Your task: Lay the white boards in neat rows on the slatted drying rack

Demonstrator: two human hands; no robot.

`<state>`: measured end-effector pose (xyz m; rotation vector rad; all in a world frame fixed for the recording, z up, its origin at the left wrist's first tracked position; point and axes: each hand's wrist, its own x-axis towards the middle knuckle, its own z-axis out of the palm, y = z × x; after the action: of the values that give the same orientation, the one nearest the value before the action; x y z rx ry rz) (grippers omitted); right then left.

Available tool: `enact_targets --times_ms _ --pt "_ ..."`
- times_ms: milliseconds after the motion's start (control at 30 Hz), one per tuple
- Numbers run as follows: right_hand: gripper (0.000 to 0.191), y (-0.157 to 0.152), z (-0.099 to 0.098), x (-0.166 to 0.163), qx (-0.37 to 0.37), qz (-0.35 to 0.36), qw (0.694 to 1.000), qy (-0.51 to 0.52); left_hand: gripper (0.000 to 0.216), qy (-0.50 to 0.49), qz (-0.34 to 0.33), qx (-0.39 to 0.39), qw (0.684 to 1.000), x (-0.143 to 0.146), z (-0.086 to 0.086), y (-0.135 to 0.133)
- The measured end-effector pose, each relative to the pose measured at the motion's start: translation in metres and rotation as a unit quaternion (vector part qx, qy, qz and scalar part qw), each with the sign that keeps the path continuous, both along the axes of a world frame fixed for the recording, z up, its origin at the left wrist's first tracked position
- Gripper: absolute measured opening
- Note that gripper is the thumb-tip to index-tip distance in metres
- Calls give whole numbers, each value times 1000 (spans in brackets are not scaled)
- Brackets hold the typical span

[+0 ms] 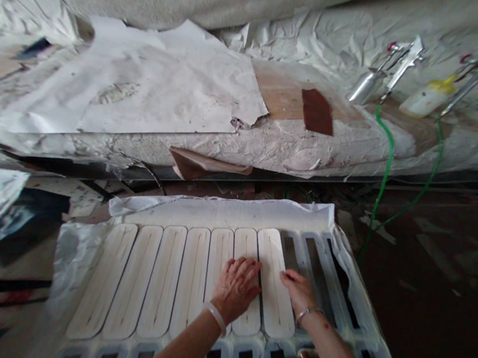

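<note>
Evidently, the nearest slots of the frame [259, 345] hold nothing, while in the row beyond seven pale panels [163, 280] lie side by side, with bare slots left toward two o'clock. Reaching in from seven o'clock, the left hand [236, 287] lies palm down and ungripping over two panels; from five, the right [298, 292] pinches the end panel [274, 307] at its right edge, thumb uppermost. Farther off, toward one o'clock, two spray guns [406, 66] stand on the bench [264, 150].

No text, label, brand, number or sign can be read, whether on the pale panels [163, 280], the silver-cupped spray gun [366, 85], the yellow-lidded spray gun [426, 102] or the white sheet [154, 85].
</note>
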<state>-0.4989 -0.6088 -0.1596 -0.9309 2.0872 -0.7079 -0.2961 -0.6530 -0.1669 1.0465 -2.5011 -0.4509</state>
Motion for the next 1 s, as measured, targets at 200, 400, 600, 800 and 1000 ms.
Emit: enact_targets --times_ms 200,400,600,800,1000 --pt "38 -16 17 -7 65 108 989 83 51 -16 1 8 1000 -1 -1 1" --pt "40 -19 29 -7 75 175 973 134 55 -72 -16 2 997 -2 6 -4" --pt "37 -16 32 -12 60 231 955 174 60 -114 -29 11 993 -5 12 -10" --pt "36 -13 31 -10 55 253 937 234 63 -142 -38 10 989 -8 16 -10" --pt "37 -20 44 -6 97 258 920 278 59 -148 -45 13 988 -10 20 -9"
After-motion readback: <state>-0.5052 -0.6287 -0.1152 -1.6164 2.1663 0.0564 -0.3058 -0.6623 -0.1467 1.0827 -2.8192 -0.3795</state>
